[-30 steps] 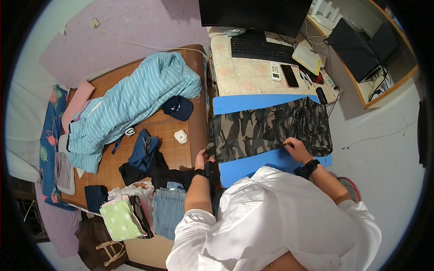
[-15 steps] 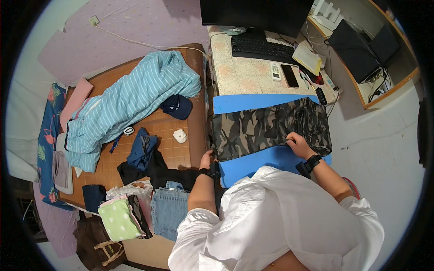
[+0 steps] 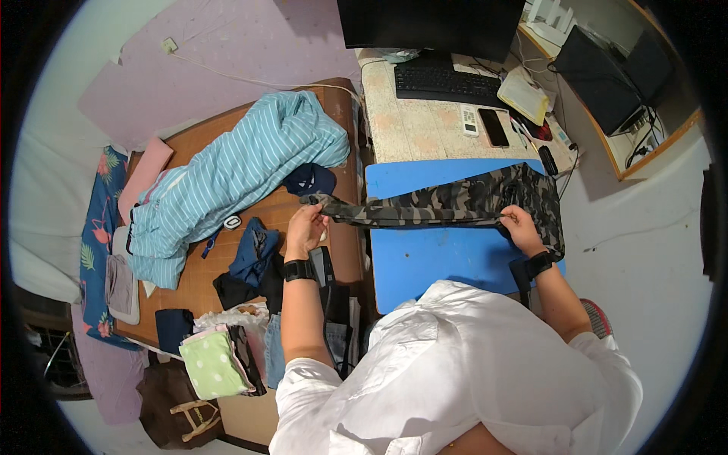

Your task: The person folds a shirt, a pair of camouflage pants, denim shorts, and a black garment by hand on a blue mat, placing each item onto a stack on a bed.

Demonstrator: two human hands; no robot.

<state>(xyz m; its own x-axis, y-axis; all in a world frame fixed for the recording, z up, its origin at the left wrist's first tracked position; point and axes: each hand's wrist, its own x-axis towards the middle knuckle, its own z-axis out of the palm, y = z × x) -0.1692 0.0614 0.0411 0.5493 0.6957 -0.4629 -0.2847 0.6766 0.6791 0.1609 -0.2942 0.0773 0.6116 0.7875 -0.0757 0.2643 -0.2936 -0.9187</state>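
Note:
A pair of camouflage trousers (image 3: 455, 199) stretches across the blue board (image 3: 432, 262) in front of me. Pinched in my left hand (image 3: 306, 229) is the hem end of a leg, held out past the board's left edge and over the bed's side. My right hand (image 3: 522, 227) grips the near edge of the cloth further right, by the bunched upper part of the trousers. Between my hands the near edge is drawn taut and lifted into a narrow fold. A dark band with a small device sits on each wrist.
On the bed (image 3: 345, 250) at left lie a striped blue quilt (image 3: 235, 167), a dark cap (image 3: 311, 180) and crumpled dark clothes (image 3: 254, 252). Folded clothes (image 3: 216, 364) are stacked nearer me. Behind the board are a keyboard (image 3: 447, 85), a remote (image 3: 469, 120) and a phone (image 3: 494, 127).
My left hand has moved up and left with the leg's hem, pulling the near edge off the board into a fold. My right hand has shifted slightly right and up. The view has shifted a little.

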